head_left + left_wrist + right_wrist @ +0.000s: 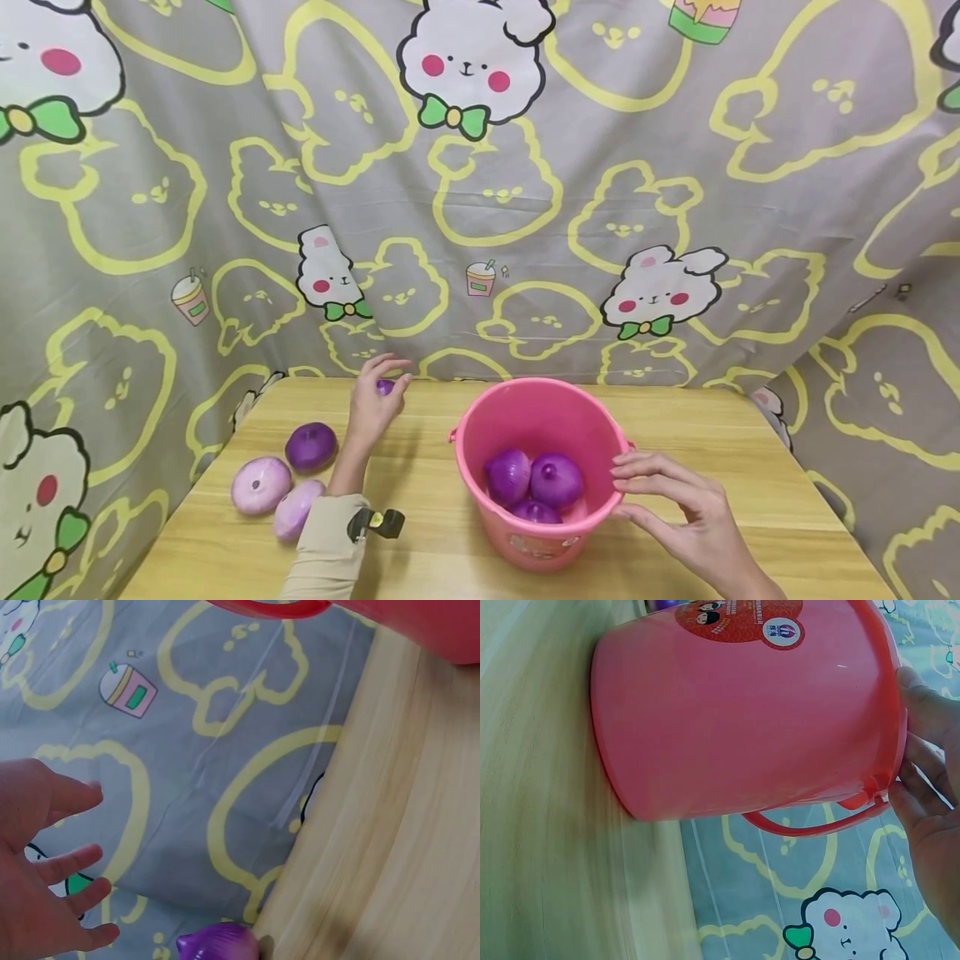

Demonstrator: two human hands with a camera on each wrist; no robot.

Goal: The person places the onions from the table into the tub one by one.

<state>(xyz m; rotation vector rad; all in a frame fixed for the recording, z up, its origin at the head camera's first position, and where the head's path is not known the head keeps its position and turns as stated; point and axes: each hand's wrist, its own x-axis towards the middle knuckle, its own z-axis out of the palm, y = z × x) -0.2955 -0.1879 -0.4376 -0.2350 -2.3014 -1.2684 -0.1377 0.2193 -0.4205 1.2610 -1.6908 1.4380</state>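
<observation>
My left hand reaches toward the table's back edge, fingers spread in a loose arc. Right by it is a purple onion, mostly hidden behind the hand in the head view. In the left wrist view this onion sits apart from the fingertips, at the lower edge. My right hand holds the rim of a pink bucket at its right side, fingertips and thumb at the edge. Inside the bucket lie three purple onions. The bucket stands upright on the table.
Left of my left forearm lie a dark purple onion and two paler ones, on the wooden table. A patterned grey curtain hangs behind the table. The bucket's handle hangs down on its far side.
</observation>
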